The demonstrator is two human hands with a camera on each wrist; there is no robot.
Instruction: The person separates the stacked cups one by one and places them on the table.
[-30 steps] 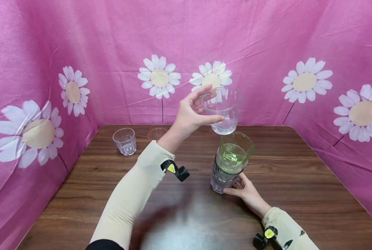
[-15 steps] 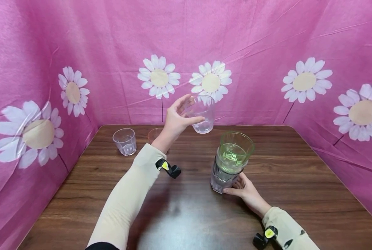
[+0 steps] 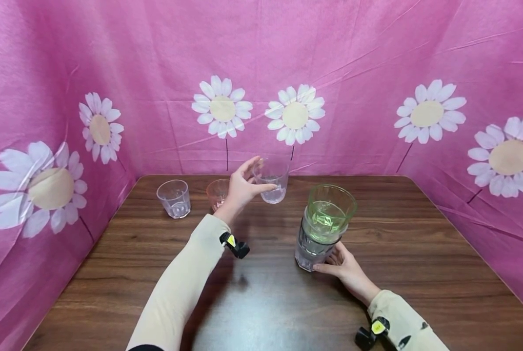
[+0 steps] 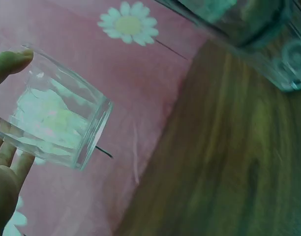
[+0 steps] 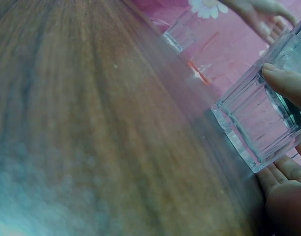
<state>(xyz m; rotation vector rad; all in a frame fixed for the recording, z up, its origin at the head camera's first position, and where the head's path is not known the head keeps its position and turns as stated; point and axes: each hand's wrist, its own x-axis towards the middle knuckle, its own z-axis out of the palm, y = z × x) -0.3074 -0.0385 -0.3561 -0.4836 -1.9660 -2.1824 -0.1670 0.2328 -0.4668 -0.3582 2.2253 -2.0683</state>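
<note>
a draped booth, pink daisy cloth (image 3: 353,63) walling a wooden table (image 3: 419,253).

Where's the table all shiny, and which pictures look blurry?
Head view: clearest, with white glare on the table near the bottom middle, a dark shadow beside the left sleeve, and the glass in the left hand looking faint; left wrist view: dim, greenish, table grain blurry; right wrist view: hazy too, pale bluish glare at lower left.

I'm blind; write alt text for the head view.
A left hand holds a clear glass above a wooden table; the right hand grips a glass stack topped by a green tumbler. At left stand a clear tumbler and a reddish one.
</note>
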